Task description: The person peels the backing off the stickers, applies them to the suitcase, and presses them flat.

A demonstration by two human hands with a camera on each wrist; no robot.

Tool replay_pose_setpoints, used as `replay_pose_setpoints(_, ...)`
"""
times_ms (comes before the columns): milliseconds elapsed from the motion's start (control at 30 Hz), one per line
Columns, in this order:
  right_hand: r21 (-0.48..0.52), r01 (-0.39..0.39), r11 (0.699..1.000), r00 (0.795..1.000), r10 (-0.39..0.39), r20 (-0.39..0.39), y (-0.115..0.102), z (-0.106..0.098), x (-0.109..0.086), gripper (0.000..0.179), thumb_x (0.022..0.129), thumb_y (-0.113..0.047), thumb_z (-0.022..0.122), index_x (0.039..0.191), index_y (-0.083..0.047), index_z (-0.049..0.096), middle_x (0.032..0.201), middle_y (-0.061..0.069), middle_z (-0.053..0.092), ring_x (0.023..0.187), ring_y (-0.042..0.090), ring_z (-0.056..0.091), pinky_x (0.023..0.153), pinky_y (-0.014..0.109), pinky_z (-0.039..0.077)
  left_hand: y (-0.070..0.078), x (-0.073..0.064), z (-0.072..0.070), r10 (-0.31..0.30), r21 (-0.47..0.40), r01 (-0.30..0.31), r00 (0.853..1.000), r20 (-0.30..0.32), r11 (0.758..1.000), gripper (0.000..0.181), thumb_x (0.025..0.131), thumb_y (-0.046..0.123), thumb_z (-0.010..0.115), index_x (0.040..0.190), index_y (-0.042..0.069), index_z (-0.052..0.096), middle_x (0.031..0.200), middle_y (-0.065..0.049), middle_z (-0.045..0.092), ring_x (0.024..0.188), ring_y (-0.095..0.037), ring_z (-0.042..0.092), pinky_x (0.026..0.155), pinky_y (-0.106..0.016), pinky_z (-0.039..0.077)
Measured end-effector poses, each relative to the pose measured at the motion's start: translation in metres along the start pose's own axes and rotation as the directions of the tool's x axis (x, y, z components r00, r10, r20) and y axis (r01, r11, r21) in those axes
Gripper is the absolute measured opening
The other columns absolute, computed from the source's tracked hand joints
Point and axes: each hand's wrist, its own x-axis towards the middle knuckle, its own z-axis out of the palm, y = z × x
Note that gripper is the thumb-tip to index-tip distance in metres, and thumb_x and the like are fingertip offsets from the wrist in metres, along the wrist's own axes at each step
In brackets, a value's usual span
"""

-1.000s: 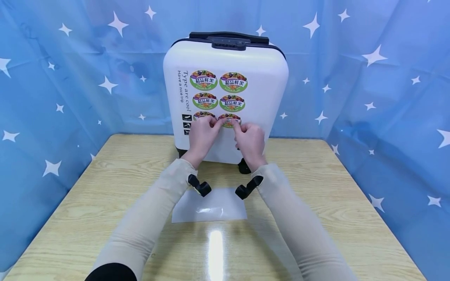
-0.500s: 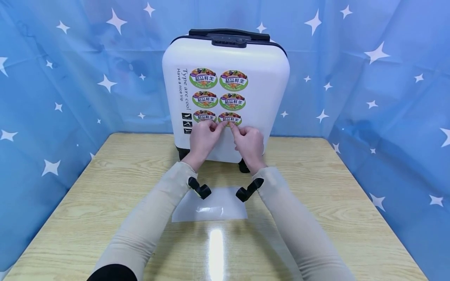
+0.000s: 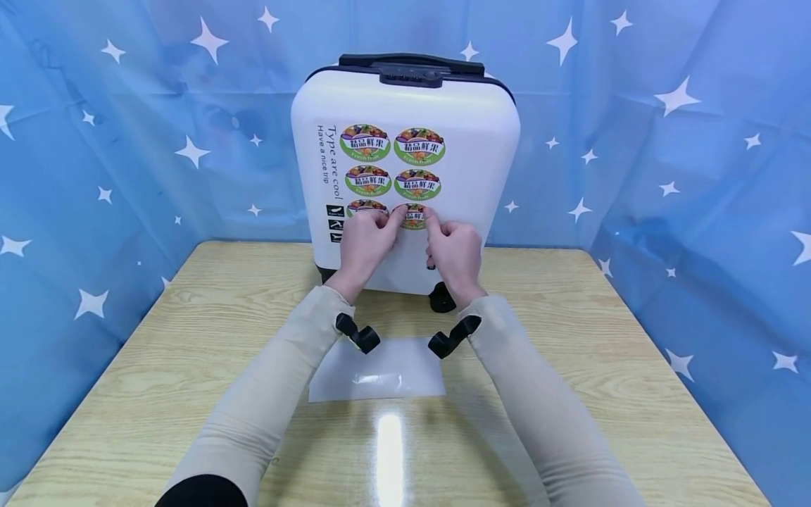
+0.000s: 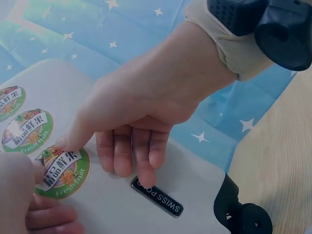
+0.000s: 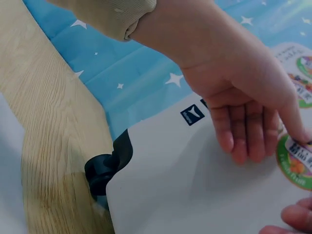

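Observation:
A white suitcase (image 3: 469, 155) stands upright on the table, bearing several oval fruit stickers in two columns. Both thumbs press on the lowest sticker of the right column (image 3: 414, 220). My left hand (image 3: 366, 243) has its thumb at the sticker's left edge and partly covers the lowest left sticker (image 3: 367, 205). On the opposite edge lies the thumb of my right hand (image 3: 457, 257). In the left wrist view, the right hand's other fingers (image 4: 123, 153) hang loosely bent near a "SWISS" nameplate (image 4: 157, 196). The left hand's other fingers (image 5: 246, 129) are likewise relaxed in the right wrist view.
A glossy white sheet (image 3: 378, 377) lies on the wooden table (image 3: 570, 338) between the forearms. Black wheels (image 3: 441, 298) support the suitcase, and a black handle (image 3: 412, 65) tops it. Blue star-patterned curtains (image 3: 633, 155) enclose the back and sides.
The thumbs first moved down to the sticker's lower edge, then up and apart to its two sides. My right hand has shifted slightly to the right. The suitcase stays in place.

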Motion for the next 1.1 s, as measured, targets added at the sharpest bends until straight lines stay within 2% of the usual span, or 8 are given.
replay_pose_setpoints(133, -0.002, -0.023, 1.0, 1.0, 0.024, 0.016, 0.001, -0.001, -0.001, 0.073, 0.083, -0.068, 0.047, 0.063, -0.001, 0.067, 0.055, 0.012, 0.061, 0.048, 0.026, 0.061, 0.046, 0.034, 0.04, -0.002, -0.001, -0.001, -0.04, -0.033, 0.041, 0.999, 0.022, 0.999, 0.056, 0.086, 0.056, 0.055, 0.06, 0.009, 0.068, 0.048, 0.003, 0.057, 0.047, -0.014, 0.053, 0.048, -0.028, 0.037)
replay_pose_setpoints(400, -0.051, -0.073, 0.996, 0.996, 0.075, 0.044, 0.008, -0.001, -0.004, 0.075, 0.08, -0.072, 0.046, 0.064, -0.001, 0.067, 0.057, 0.014, 0.062, 0.053, 0.027, 0.062, 0.048, 0.034, 0.036, -0.009, -0.001, -0.001, -0.067, -0.044, 0.068, 0.997, 0.027, 0.997, 0.055, 0.083, 0.058, 0.057, 0.063, 0.008, 0.069, 0.049, 0.003, 0.058, 0.048, -0.012, 0.055, 0.051, -0.029, 0.043)
replay_pose_setpoints(633, -0.031, -0.104, 0.994, 0.993, 0.106, 0.055, 0.018, 0.002, -0.009, 0.071, 0.079, -0.07, 0.05, 0.066, -0.003, 0.068, 0.058, 0.013, 0.063, 0.051, 0.025, 0.062, 0.05, 0.033, 0.042, -0.016, -0.008, -0.001, -0.109, -0.043, 0.111, 0.993, 0.044, 0.993, 0.055, 0.084, 0.057, 0.057, 0.062, 0.009, 0.068, 0.05, 0.002, 0.058, 0.049, -0.014, 0.056, 0.051, -0.029, 0.041)
replay_pose_setpoints(867, -0.062, -0.064, 0.996, 0.996, 0.067, 0.055, 0.022, 0.002, -0.009, 0.064, 0.083, -0.063, 0.052, 0.066, -0.004, 0.069, 0.056, 0.009, 0.062, 0.049, 0.023, 0.061, 0.052, 0.032, 0.044, -0.019, -0.009, 0.001, -0.08, -0.035, 0.081, 0.996, 0.038, 0.996, 0.054, 0.085, 0.054, 0.058, 0.06, 0.008, 0.067, 0.049, 0.002, 0.058, 0.048, -0.015, 0.055, 0.049, -0.029, 0.041)
replay_pose_setpoints(1100, -0.112, 0.025, 0.993, 0.997, -0.017, 0.069, 0.028, 0.001, -0.017, 0.043, 0.086, -0.047, 0.061, 0.074, -0.007, 0.068, 0.061, 0.003, 0.062, 0.048, 0.016, 0.058, 0.049, 0.031, 0.046, -0.019, -0.018, 0.0, -0.057, 0.008, 0.056, 0.996, 0.066, 0.998, 0.044, 0.088, 0.045, 0.06, 0.064, 0.008, 0.067, 0.055, 0.001, 0.06, 0.052, -0.016, 0.052, 0.049, -0.028, 0.04)
